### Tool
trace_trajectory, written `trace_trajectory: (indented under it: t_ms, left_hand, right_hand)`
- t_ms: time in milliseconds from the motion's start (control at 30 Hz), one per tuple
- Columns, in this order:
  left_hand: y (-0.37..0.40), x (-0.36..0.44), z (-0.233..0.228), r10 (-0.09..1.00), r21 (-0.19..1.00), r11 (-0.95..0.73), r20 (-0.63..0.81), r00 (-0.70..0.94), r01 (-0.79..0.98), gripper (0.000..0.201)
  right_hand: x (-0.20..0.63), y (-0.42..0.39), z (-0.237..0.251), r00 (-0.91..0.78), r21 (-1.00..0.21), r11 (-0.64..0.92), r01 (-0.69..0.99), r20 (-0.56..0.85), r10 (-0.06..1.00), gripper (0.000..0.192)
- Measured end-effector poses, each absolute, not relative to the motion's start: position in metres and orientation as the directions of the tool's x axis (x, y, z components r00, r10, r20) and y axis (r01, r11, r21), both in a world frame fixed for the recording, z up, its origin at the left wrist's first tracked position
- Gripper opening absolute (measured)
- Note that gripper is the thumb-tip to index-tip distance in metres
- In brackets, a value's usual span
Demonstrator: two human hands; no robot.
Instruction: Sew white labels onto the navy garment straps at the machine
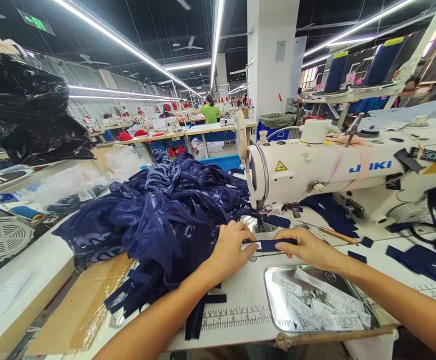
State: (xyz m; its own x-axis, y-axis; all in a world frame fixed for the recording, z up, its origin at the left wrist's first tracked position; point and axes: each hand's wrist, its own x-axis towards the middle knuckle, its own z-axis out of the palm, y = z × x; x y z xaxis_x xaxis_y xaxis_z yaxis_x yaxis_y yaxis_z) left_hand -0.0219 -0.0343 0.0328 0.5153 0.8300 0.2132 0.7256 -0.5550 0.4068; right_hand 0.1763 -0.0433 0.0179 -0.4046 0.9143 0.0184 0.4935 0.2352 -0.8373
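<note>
While both hands press flat on the bench [240, 295] just in front of the needle, the step in hand reads as lining up a small piece before stitching.

- Left hand [230, 249]: fingers closed down on the white label [251, 245], pinning its left end; its grip is together on the label, not lifted.
- Right hand [307, 246]: thumb and fingers pinched on the navy strip [274, 244], which lies flat between the two hands and touches the label's right edge.
- Sewing machine [338, 172]: white, head just behind the hands; the needle area sits directly beyond the strip, partly hidden by the fingers.
- Heap of navy fabric [161, 220]: piled left of the machine, touching the left wrist, loose straps hanging toward the bench edge.
- Metal tray [274, 300]: near the right forearm, holding printed labels.
- Pencil [338, 235]: lying right of the right hand.
- Cut navy pieces [420, 257]: scattered at far right.
- Black plastic bag [26, 110]: on a raised shelf, far left.
- Other workers: at distant tables, well apart.

Judgement: the label and strip appear matched but not yet under the presser foot; the next move calls for sliding the pair forward without letting the edges slip apart, fingertips kept clear of the needle.
</note>
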Motion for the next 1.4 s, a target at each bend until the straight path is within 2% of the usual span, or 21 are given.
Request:
trace_trajectory:
  t_ms: [167,267,333,400,533,600,667,800,1200,1300,1367,1400]
  left_hand:
    - [-0.040,-0.021,0.030,0.823,0.334,-0.555,0.355,0.444,0.762,0.008]
    - [-0.044,-0.025,0.029,0.843,0.296,-0.501,0.381,0.380,0.813,0.009]
    - [-0.044,-0.028,0.029,0.876,0.346,-0.453,0.343,0.338,0.822,0.014]
    - [-0.043,-0.030,0.028,0.912,0.454,-0.400,0.288,0.294,0.796,0.014]
    - [-0.038,-0.027,0.029,0.943,0.703,-0.329,0.212,0.256,0.630,0.017]
    - [-0.036,-0.023,0.032,0.935,0.759,-0.333,0.188,0.302,0.559,0.013]
    - [-0.036,-0.020,0.034,0.914,0.770,-0.348,0.152,0.376,0.535,0.010]
    - [-0.036,-0.016,0.036,0.885,0.766,-0.354,0.090,0.456,0.536,0.020]
    - [-0.040,-0.020,0.034,0.892,0.814,-0.262,-0.001,0.451,0.519,0.020]
    - [-0.040,-0.028,0.037,0.900,0.822,-0.259,0.015,0.435,0.507,0.019]
    - [-0.038,-0.037,0.040,0.926,0.849,-0.190,-0.011,0.376,0.494,0.019]
    - [-0.037,-0.041,0.042,0.936,0.870,-0.141,-0.040,0.351,0.473,0.020]
  right_hand:
    - [0.180,-0.039,0.009,-0.393,-0.846,0.258,0.466,0.064,0.917,0.024]
    - [0.181,-0.040,0.009,-0.384,-0.852,0.263,0.453,0.080,0.920,0.024]
    - [0.181,-0.041,0.011,-0.382,-0.852,0.270,0.448,0.091,0.920,0.024]
    - [0.181,-0.044,0.014,-0.385,-0.852,0.275,0.445,0.096,0.918,0.023]
    - [0.181,-0.046,0.017,-0.410,-0.847,0.287,0.447,0.092,0.908,0.022]
    - [0.181,-0.046,0.017,-0.413,-0.844,0.298,0.446,0.101,0.905,0.023]
    - [0.180,-0.046,0.017,-0.405,-0.843,0.299,0.446,0.108,0.908,0.023]
    - [0.178,-0.048,0.016,-0.389,-0.833,0.284,0.474,0.092,0.917,0.022]
    - [0.171,-0.047,0.016,-0.405,-0.906,0.158,0.393,-0.017,0.914,0.022]
    - [0.179,-0.043,0.011,-0.318,-0.900,0.136,0.413,-0.003,0.948,0.022]
    - [0.188,-0.040,0.007,-0.221,-0.892,0.098,0.442,-0.003,0.975,0.025]
    - [0.192,-0.038,0.005,-0.239,-0.884,0.121,0.451,0.011,0.971,0.025]
